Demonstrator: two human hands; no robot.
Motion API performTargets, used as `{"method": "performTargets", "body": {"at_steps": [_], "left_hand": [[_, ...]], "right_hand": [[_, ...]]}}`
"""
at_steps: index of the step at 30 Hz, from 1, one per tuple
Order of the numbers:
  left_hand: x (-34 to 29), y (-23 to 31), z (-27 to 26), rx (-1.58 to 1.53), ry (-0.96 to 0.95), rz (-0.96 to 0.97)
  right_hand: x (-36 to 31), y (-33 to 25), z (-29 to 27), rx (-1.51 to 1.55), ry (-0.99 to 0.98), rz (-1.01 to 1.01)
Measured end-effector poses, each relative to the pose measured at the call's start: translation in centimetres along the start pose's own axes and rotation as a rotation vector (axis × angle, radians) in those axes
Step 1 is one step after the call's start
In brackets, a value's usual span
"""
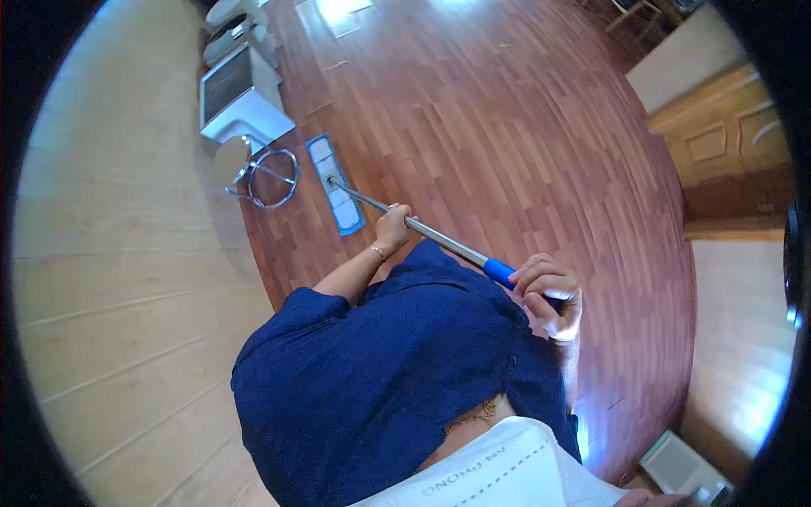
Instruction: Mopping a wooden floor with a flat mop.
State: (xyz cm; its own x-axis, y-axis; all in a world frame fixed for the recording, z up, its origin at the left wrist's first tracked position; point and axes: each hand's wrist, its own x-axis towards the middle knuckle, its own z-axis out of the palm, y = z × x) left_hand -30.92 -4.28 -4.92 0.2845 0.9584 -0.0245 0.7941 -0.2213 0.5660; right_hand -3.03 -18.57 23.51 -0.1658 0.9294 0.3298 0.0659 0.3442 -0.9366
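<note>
A flat mop runs diagonally in front of me, its silver pole (448,243) ending in a blue grip at the upper right end. Its long mop head (337,188), white on top with a blue fringe, lies flat on the wooden floor. My left hand (394,229) is closed around the lower part of the pole. Curled about the blue grip is my right hand (550,291), which hides the very end of the handle.
Left of the mop head stands a round stool (274,179) with chrome legs. Behind it are a white box-shaped appliance (245,97) and other things along the pale wall (127,253). A wooden door (718,139) is on the right. A white box-shaped object (683,463) sits at lower right.
</note>
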Motion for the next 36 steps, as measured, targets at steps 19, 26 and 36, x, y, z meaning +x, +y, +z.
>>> {"method": "performTargets", "body": {"at_steps": [19, 26, 36], "left_hand": [[1.7, 16.1, 11.3, -0.101, -0.369, 0.694], [-4.5, 26.0, 11.0, 0.018, -0.5, 0.949], [-11.4, 31.5, 9.1, -0.14, -0.71, 1.198]], "right_hand": [[-12.0, -10.5, 1.3, -0.569, 0.344, -0.14], [-17.2, -16.2, 1.1, -0.891, 0.299, -0.253], [-19.6, -23.1, -1.1, -1.005, 0.285, -0.518]]}}
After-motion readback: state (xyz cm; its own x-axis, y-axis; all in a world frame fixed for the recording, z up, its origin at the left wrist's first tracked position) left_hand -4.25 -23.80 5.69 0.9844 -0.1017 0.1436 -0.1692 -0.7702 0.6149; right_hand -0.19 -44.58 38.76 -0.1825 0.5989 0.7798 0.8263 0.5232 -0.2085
